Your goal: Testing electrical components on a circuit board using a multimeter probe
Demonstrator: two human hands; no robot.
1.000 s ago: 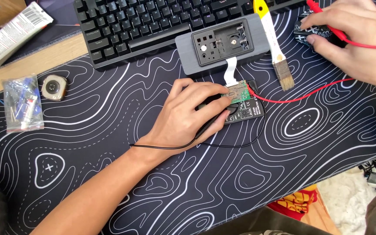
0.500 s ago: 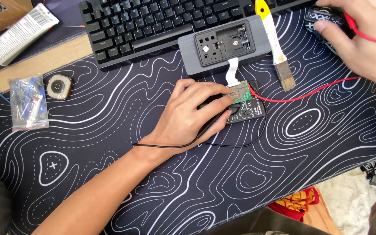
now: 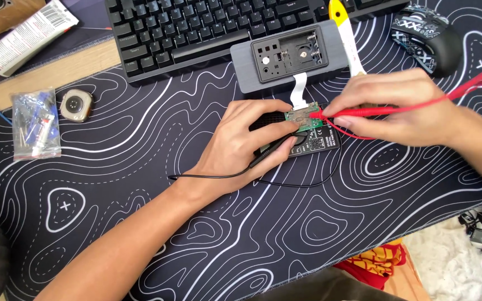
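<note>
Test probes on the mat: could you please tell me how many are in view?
2. The red probe is in the right hand, tip at the green circuit board; the black probe is under the left hand.

We have a single view, from a camera worn on the head, looking steeply down onto the table [image 3: 85, 61] and the dark desk mat [image 3: 140, 184] with white contour lines that covers most of it. The camera sits close: the mat fills nearly the whole frame, and both forearms enter from the lower edge and the right edge. The view faces away from our body, so the keyboard [image 3: 196, 28] lies along the top edge. The left hand [image 3: 246, 142] and right hand [image 3: 397, 108] meet slightly above and right of centre. With no second view, nothing is shared between views.
</note>
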